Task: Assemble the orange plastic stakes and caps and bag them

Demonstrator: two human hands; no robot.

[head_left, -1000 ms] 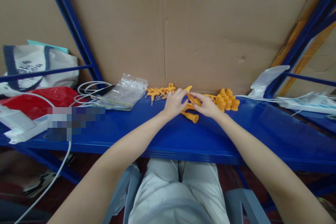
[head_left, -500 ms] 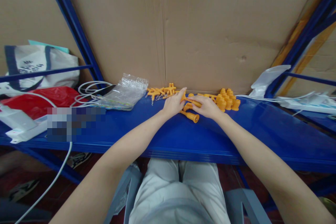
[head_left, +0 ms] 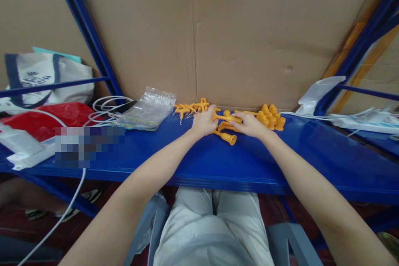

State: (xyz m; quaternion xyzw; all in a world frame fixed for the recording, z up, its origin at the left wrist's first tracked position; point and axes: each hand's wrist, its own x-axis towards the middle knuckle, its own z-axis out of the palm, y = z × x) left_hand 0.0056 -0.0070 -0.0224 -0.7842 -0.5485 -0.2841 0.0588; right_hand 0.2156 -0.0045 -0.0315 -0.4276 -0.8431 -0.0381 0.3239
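An orange corkscrew frame (head_left: 232,119) lies crosswise, left hand (head_left: 203,124) fingers gripping its narrow end, right hand (head_left: 252,125) fingers its flared end.

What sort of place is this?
Probably a workshop or stockroom: a blue shelf used as a worktop, a cardboard sheet standing behind it, and clustered orange pieces on it.

Cardboard panel (head_left: 243,41) upright behind tabletop (head_left: 199,162). Handle piece (head_left: 232,119) between left hand (head_left: 204,122) and right hand (head_left: 249,124); second handle piece (head_left: 229,138) before it, nearer front edge. Left of hands: corkscrew pieces (head_left: 183,110), then plastic bag (head_left: 156,108). Right of right hand: grouped caps (head_left: 271,117). Far left: sack (head_left: 68,114), tote bag (head_left: 73,68) behind.
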